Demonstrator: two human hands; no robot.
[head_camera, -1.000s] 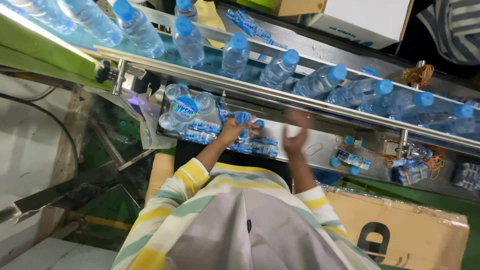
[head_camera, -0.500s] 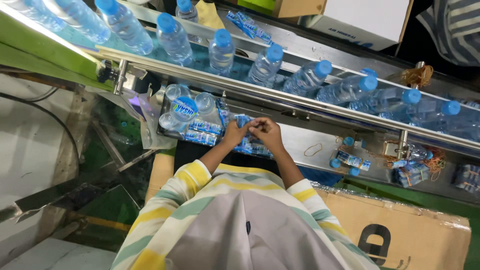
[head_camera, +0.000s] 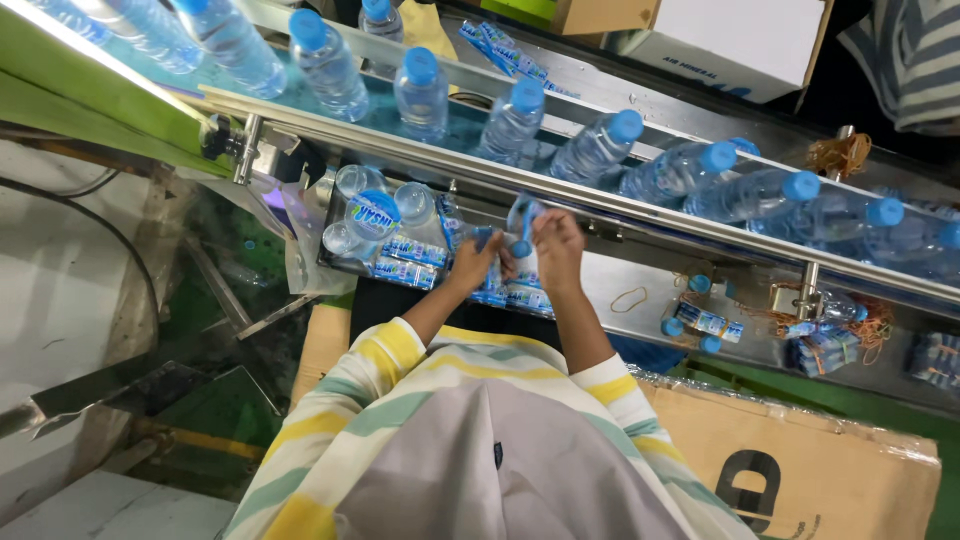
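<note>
Bottle (head_camera: 522, 228) work sits at the centre: a small clear water bottle with a blue cap is held tilted above the steel bench (head_camera: 640, 275), just below the conveyor rail (head_camera: 560, 185), the right hand (head_camera: 556, 248) grasping its body while the left hand (head_camera: 478, 260) closes on its lower end and label. Beside them lie more bottles (head_camera: 375, 215) and label strips (head_camera: 410, 250), and capped bottles (head_camera: 600, 145) ride the conveyor above. With the grip shared so loosely, I judge the bottle could slip onto the packed pile, or its raised cap could catch the rail.
</note>
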